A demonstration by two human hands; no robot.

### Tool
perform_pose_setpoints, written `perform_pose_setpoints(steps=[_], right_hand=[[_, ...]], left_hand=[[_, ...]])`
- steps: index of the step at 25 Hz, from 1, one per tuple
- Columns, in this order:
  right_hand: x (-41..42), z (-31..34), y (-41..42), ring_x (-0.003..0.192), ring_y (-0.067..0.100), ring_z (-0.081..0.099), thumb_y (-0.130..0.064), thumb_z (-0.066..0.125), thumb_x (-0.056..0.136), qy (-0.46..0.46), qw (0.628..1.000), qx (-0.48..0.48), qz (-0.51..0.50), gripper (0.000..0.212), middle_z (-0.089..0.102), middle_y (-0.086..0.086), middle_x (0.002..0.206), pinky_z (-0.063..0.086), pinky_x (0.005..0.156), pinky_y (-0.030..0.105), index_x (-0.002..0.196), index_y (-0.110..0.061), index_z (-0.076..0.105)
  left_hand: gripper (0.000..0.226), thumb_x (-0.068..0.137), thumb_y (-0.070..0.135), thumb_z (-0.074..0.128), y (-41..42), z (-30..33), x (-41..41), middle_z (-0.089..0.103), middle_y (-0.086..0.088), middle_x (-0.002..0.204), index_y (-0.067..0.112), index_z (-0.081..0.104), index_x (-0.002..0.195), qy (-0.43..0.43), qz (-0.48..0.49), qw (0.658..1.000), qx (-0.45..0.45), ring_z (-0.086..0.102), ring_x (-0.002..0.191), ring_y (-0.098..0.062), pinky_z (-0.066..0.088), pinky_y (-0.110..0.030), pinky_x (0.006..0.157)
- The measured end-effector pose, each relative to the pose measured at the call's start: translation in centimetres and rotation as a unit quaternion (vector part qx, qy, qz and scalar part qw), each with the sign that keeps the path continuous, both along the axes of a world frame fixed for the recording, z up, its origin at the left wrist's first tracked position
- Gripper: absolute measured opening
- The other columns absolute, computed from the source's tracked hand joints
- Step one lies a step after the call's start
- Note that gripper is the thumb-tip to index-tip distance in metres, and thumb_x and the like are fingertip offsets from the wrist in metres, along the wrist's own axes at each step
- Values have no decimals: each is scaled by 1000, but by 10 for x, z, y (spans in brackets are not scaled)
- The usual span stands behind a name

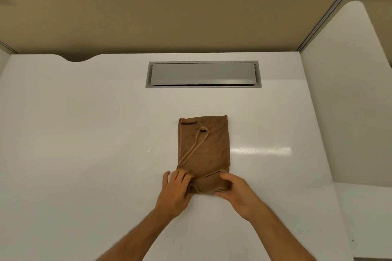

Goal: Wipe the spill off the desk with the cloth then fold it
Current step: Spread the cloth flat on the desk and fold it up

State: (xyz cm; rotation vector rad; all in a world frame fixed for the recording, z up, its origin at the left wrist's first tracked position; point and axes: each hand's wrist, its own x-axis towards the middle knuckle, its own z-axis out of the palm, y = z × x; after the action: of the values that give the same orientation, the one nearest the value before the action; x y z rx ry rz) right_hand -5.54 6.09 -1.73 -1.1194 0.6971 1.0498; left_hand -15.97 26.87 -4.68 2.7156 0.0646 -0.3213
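Observation:
A brown cloth point(209, 148) lies folded into a narrow upright rectangle in the middle of the white desk point(95, 133). A hemmed edge runs diagonally across its top layer. My left hand point(175, 192) grips the cloth's near left corner, fingers resting on top. My right hand point(236, 192) pinches the near right corner, where the fabric is lifted a little off the desk. No spill shows on the desk; only a bright glare streak point(261, 150) lies to the right of the cloth.
A grey metal cable hatch point(203, 74) is set into the desk behind the cloth. A beige partition wall point(169, 17) stands along the desk's far edge. A second white surface point(350, 101) adjoins on the right.

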Motion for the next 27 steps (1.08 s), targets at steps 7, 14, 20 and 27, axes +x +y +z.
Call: perform_pose_setpoints(steps=[7,14,20,27], right_hand=[[105,29,32,104,33,74,-17,66,96,-7,993,44,-112,26,74,17,118,59,85,40,119,-5,66],[157,10,57,96,25,69,-34,70,93,-176,956,-236,-2,32,70,14,116,60,81,37,115,-11,65],[118,-18,65,105,30,65,-22,78,85,-246,894,-338,163,63,66,16,122,55,91,38,139,-7,48],[96,19,121,96,15,56,-9,66,90,-516,766,-302,237,50,52,-1,110,49,78,21,138,-15,51]], left_hand=[[27,94,10,67,58,49,130,77,-2,106,19,70,118,-30,164,971,-173,71,93,-22,59,-36,88],[47,102,20,64,63,34,193,53,-7,150,18,51,147,-25,232,962,-140,46,140,-26,37,-39,119],[28,98,22,70,24,6,145,64,-4,116,13,70,125,49,146,969,-192,61,105,-20,52,-24,91],[27,101,38,64,50,35,176,75,4,111,23,68,124,41,391,788,-474,72,105,-18,57,-26,93]])
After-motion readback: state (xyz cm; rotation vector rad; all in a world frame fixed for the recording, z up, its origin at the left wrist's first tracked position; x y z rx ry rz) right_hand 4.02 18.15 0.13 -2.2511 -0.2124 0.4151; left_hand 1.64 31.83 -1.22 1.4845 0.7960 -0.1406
